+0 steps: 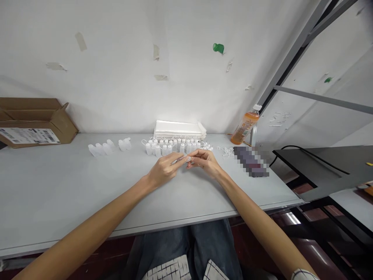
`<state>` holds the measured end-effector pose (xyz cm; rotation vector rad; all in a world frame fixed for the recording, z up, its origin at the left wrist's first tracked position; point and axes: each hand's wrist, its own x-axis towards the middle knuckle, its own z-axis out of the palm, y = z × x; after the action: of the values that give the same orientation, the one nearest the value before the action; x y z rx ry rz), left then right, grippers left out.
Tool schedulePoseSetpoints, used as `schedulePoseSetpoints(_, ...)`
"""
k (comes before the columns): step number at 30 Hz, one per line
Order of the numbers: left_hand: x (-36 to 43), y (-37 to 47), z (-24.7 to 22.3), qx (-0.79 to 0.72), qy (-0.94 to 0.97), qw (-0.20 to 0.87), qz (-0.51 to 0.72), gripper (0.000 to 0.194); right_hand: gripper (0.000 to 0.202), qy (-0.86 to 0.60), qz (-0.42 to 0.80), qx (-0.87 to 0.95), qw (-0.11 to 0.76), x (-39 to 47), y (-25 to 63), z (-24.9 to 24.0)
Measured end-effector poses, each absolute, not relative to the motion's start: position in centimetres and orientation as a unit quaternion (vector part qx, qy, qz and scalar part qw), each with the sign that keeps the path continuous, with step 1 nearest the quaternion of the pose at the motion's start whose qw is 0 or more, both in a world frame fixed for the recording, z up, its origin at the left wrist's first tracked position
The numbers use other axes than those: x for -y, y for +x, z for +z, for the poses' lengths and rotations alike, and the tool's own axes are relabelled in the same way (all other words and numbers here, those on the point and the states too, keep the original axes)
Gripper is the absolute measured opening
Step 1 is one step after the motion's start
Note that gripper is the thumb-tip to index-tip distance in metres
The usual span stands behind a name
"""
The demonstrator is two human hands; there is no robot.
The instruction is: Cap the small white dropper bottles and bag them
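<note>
Over the middle of the table, my left hand (166,168) and my right hand (205,160) meet fingertip to fingertip. Both are closed on a small white plastic bottle (189,158), mostly covered by the fingers. Just beyond them stand several small white squeeze bottles (157,151) in rows, some with thin white loops at the top. Small white tips or caps (207,146) lie at the right end of these rows. To the right of my right hand is a loose heap of thin white loops (227,152).
White flat trays or boxes (179,129) are stacked against the wall. More translucent bottles (101,148) lie at left, near an open cardboard box (37,120). An orange drink bottle (245,126) and a blurred dark object (252,161) are at right, beside a metal frame (291,58).
</note>
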<state>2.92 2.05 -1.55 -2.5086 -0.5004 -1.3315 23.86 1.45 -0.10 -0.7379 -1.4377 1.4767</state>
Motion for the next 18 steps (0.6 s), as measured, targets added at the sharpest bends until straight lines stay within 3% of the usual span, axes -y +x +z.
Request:
schedulePoseSetpoints(7, -1.7, 3.4, -1.5, 0.216, -0.857, 0.13, -0.45, 0.029, 0.027, -0.319, 0.579, 0.586, 0.468, -1.5, 23.8, 0.0)
schedulePoseSetpoints(18, -1.0, 4.1, -1.1, 0.285, -0.835, -0.006, -0.471, 0.023, 0.031, -0.321, 0.544, 0.626, 0.457, -1.1, 23.3, 0.5)
